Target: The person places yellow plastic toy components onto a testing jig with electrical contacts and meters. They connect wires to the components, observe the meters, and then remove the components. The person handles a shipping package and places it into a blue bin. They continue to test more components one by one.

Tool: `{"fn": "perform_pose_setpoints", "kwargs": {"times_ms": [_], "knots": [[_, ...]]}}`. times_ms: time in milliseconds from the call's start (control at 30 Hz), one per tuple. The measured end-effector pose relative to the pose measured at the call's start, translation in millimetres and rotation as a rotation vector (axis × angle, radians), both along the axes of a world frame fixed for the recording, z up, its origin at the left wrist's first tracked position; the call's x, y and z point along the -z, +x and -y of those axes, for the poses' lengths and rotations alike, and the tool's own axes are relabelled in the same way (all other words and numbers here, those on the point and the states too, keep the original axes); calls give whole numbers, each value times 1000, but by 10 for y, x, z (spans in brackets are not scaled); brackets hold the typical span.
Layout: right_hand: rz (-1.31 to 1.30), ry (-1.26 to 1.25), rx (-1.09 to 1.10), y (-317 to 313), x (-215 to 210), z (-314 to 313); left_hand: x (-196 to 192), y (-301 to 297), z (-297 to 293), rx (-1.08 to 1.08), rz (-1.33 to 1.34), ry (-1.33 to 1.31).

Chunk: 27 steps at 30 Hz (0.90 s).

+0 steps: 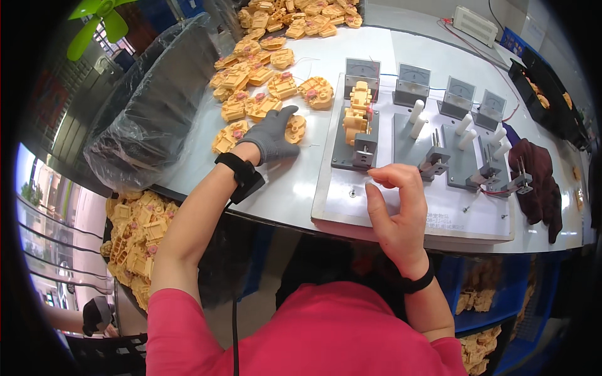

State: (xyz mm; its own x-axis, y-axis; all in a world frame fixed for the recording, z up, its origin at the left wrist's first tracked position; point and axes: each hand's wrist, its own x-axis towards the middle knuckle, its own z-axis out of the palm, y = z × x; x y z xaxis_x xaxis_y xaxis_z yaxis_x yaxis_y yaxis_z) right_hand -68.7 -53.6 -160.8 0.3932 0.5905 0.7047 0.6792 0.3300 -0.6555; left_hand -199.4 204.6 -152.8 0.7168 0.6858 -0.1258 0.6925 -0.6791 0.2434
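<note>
My left hand (271, 135), in a grey glove, is on the table at the left. Its fingers reach round a yellow plastic housing (296, 130), which it partly covers. My bare right hand (400, 203) is in front of the leftmost grey test fixture (346, 153). Thumb and curled index finger are apart, with nothing visible between them. The index fingertip is close to the fixture's metal clamp (364, 150); I cannot tell whether they touch. Another yellow plastic housing (358, 113) sits upright on that fixture, below a meter (362, 69).
Several loose housings (251, 72) spread from a far pile down the table's left. More fixtures with white posts (418, 119) stand to the right, on a white board (332, 210). A plastic-lined bin (144, 106) is at the left; a dark cloth (536, 178) lies at the right.
</note>
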Motion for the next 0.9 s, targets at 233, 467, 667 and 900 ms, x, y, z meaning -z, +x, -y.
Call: {"fn": "perform_pose_setpoints", "kwargs": {"times_ms": [233,467,667,900], "knots": [[-16,12,-16,-18,12,-17,-51,-366,75,-41,647,-299],[-168,130,-129,27,121,94,-620,-452,498,50,1317,-1057],[-277,219,83,295,142,471,-761,-414,620,66,1309,-1323],[-459,10,59,386,45,409,-838,-35,690,93,1251,-1385]]}}
